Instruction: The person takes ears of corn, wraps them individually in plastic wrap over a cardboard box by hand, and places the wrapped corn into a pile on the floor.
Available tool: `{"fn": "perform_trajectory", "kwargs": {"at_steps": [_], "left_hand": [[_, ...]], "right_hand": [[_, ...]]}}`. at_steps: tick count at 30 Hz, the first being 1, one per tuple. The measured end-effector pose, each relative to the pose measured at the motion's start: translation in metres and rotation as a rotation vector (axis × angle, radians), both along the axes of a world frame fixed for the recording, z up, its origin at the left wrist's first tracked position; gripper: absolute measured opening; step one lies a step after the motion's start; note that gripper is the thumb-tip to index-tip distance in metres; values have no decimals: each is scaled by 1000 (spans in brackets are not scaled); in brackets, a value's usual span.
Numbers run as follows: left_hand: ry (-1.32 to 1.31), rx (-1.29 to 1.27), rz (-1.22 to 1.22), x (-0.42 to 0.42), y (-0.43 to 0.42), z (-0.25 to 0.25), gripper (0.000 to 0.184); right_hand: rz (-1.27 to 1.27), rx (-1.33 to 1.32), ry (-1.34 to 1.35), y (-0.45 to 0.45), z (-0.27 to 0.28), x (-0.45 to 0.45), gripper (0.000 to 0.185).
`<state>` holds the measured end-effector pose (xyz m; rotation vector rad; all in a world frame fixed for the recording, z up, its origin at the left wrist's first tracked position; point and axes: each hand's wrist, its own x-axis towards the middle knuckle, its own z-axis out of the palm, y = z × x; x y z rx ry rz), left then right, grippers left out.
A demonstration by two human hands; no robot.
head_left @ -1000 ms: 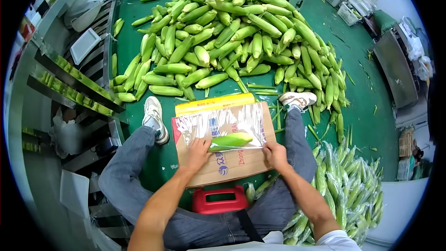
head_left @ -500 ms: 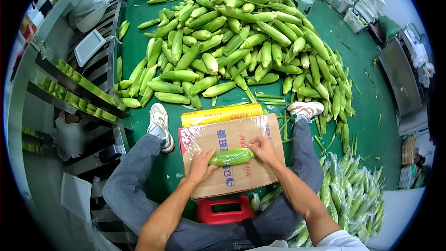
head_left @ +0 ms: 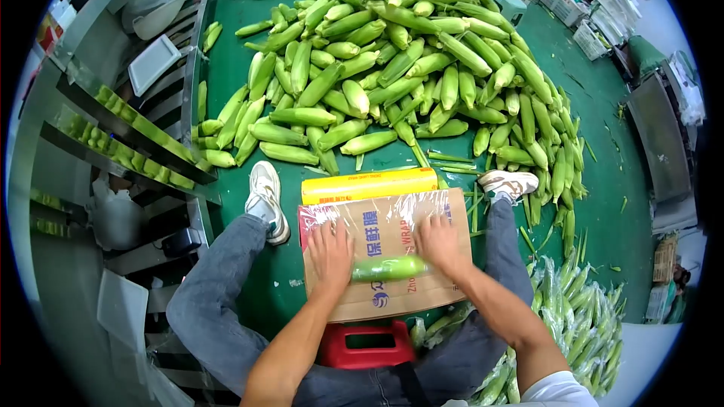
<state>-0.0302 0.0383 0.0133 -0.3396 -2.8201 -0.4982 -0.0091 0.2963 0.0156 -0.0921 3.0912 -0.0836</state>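
Note:
A green ear of corn (head_left: 390, 268) in its husk lies crosswise on a printed brown cardboard sheet (head_left: 407, 298), between my wrists. Clear plastic film (head_left: 332, 215) stretches over the sheet's far part, toward a yellow box (head_left: 369, 185) of cling wrap. My left hand (head_left: 330, 252) lies on the film at the corn's left end, fingers stretched forward. Across from it my right hand (head_left: 441, 245) rests beyond the corn's right end, its fingers forward, slightly bent and a little blurred. Neither hand grips the corn.
A large heap of corn (head_left: 362, 68) covers the green floor ahead. Film-wrapped ears (head_left: 573, 324) are piled at my right. A red plastic stool (head_left: 366, 354) is between my legs. Metal racking (head_left: 162, 105) stands left; white crates (head_left: 554, 0) are at the far right.
Both hands have moved forward from the corn's ends onto the film, and their fingers have straightened. The corn has come slightly nearer to me. The whole view has shifted a little.

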Motion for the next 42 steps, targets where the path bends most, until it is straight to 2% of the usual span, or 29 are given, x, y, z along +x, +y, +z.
{"fn": "perform_trajectory", "kwargs": {"at_steps": [1,3,6,7,10,11,14,16,18,19,20,22,23,24,26,28,29,30,31,32,34,35,36,37,38,39,40,41,42], "left_hand": [[-54,55,-69,-11,11,5,43],[-149,169,-217,-23,32,24,46],[52,164,-419,-12,55,20,44],[75,174,-442,-24,52,6,50],[-79,101,-428,-42,60,-21,55],[-238,162,-450,-37,59,-21,53],[-555,142,-624,6,44,-5,52],[-752,229,-857,48,30,-32,59],[-1246,382,-1094,85,21,15,65],[-1394,380,-1068,104,16,27,66],[-1551,377,-1040,123,11,32,66],[-1944,791,-697,134,-13,28,68],[-1879,826,-594,133,-21,26,66],[-1864,810,-447,107,-22,84,63],[-1941,994,-601,91,-17,46,63],[-1423,587,-682,89,0,84,43],[-1105,310,-675,99,11,91,38],[-790,51,-645,113,21,93,33],[-412,300,-613,131,31,90,24],[-383,343,-711,141,44,87,22],[-323,429,-916,152,68,80,20],[-142,445,-912,147,74,74,19],[39,462,-895,140,82,67,19],[207,475,-866,134,89,57,19],[189,393,-755,113,77,32,16],[11,264,-620,95,55,16,13],[-79,159,-468,83,34,4,13],[-169,53,-311,67,15,9,15],[-97,19,-305,56,-1,2,17]], "right_hand": [[24,-54,97,1,9,-26,24],[107,-195,31,1,20,-61,22],[180,-421,-70,-6,20,-82,26],[201,-499,-117,-10,21,-84,28],[241,-448,-118,-20,37,-72,35],[208,-344,-288,-19,31,-69,42],[328,-184,-240,-23,37,-49,46],[332,-190,-74,-23,15,-29,49],[376,-136,151,-18,-7,-15,53],[359,-121,6,-17,-1,-15,61],[325,-167,-253,-19,17,-20,64],[216,-261,-774,-23,69,-28,70],[218,-536,-751,-20,75,4,75],[327,-649,-765,-18,81,42,73],[543,-751,-705,-20,128,94,67],[235,-742,-759,-4,145,132,58],[155,-765,-626,14,137,154,54],[-149,-910,-722,29,144,172,56],[-463,-1045,-812,46,153,192,60],[-630,-1044,-972,77,151,222,66],[-1076,-1006,-1106,100,162,298,82],[-1176,-1009,-1224,134,152,362,82],[-1343,-992,-1237,145,179,403,79],[-1487,-1075,-1099,196,174,494,71],[-1410,-881,-1113,197,222,509,62],[-1327,-704,-1121,191,268,524,64],[-1278,-561,-1213,199,290,537,59],[-1192,-408,-1371,217,294,536,56],[-998,-216,-1559,237,279,529,54]]}}
